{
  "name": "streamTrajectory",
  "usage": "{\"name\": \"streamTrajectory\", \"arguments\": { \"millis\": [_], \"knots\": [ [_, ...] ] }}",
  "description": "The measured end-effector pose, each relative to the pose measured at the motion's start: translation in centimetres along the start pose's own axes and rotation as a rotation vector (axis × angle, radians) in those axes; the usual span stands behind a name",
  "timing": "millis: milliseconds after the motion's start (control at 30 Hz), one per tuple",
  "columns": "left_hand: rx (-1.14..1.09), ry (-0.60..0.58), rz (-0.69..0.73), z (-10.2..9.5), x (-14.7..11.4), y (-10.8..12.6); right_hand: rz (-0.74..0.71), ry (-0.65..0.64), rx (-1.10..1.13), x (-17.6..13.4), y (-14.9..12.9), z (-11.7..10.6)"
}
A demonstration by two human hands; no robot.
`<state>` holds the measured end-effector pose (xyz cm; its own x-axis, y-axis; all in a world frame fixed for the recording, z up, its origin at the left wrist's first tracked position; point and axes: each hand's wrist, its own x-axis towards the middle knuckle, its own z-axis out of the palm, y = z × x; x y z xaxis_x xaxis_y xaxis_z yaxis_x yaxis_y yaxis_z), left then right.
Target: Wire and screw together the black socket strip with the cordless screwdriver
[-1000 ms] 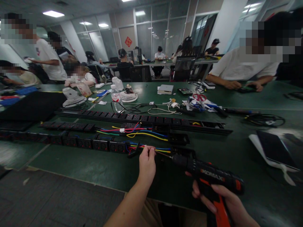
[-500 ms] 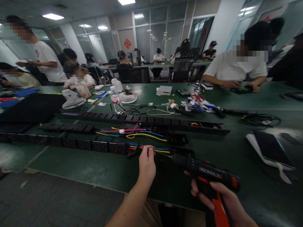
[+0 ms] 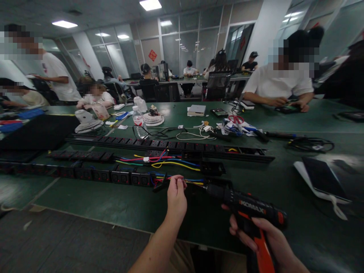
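Drill [image 3: 247,206], wrapped in right hand [image 3: 265,237], sits right of front socket row [image 3: 122,177], long axis roughly along that row, bit [image 3: 201,186] leftward to left hand [image 3: 176,193], nearer the row, fingers pinched at bit tip, anything held there unclear.

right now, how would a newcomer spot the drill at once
At the near side of the green table, find the right hand. The drill is in that hand, its thin bit pointing toward the left hand. Unlike the black socket strips beyond it, it has an orange-and-black handle and KOMAX lettering.
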<state>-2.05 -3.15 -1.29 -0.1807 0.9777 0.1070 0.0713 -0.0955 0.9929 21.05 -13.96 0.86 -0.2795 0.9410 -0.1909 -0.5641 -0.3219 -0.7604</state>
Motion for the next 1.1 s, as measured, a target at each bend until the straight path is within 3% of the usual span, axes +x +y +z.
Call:
{"name": "streamTrajectory", "arguments": {
  "millis": [733, 867, 967, 1100],
  "knots": [
    [0.039, -0.002, 0.055, -0.1, -0.2, -0.1, -0.072, 0.033, 0.168, -0.2, 0.1, 0.4],
    [0.178, -0.028, 0.112, 0.0, -0.7, 0.1, -0.117, 0.055, 0.233, -0.2, 0.1, 0.4],
    [0.336, -0.038, 0.25, 0.1, -0.5, 0.6, -0.183, 0.086, 0.272, -0.3, 0.1, 0.6],
    [0.643, -0.166, 0.427, 0.6, 1.1, 2.1, -0.277, 0.137, 0.297, -0.8, -0.7, 1.1]
  ]
}}
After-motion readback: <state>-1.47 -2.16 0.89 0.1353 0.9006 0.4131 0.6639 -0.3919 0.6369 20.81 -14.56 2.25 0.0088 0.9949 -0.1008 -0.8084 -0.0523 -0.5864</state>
